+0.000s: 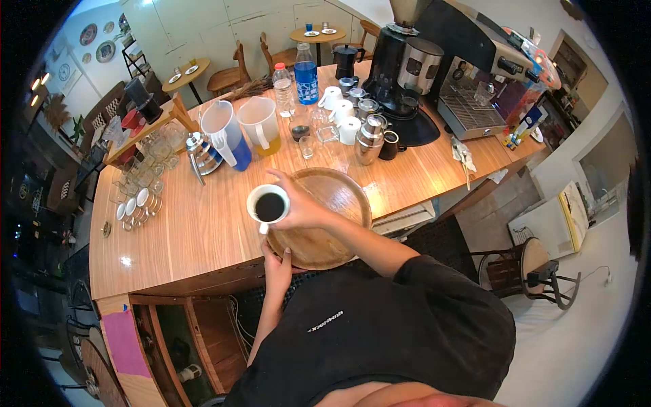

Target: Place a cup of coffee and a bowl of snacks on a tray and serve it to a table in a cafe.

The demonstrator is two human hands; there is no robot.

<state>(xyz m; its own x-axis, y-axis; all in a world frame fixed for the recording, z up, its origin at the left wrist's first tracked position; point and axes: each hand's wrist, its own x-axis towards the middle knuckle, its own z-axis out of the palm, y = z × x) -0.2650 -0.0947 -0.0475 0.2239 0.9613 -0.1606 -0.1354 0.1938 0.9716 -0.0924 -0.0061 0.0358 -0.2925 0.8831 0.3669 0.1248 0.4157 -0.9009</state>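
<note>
My right hand [302, 205] is closed around a white cup [252, 216] of dark coffee, its fingers against the cup's right side. The cup is over the left part of a round wooden tray [322, 247]; whether it touches the tray or counter I cannot tell. My right forearm crosses above the tray and hides part of it. At the tray's near left rim, my left hand [278, 269] grips the edge, thumb on top and fingers partly hidden. A small clear glass [306, 147] stands just beyond the tray.
Two plastic pitchers, one with blue liquid [242, 154] and one with yellow [268, 146], stand beyond the cup. A silver kettle [201, 154], glasses [146, 169] and white cups [146, 199] are left. Right are a metal shaker [371, 140], a grinder [385, 74] and an espresso machine [468, 112].
</note>
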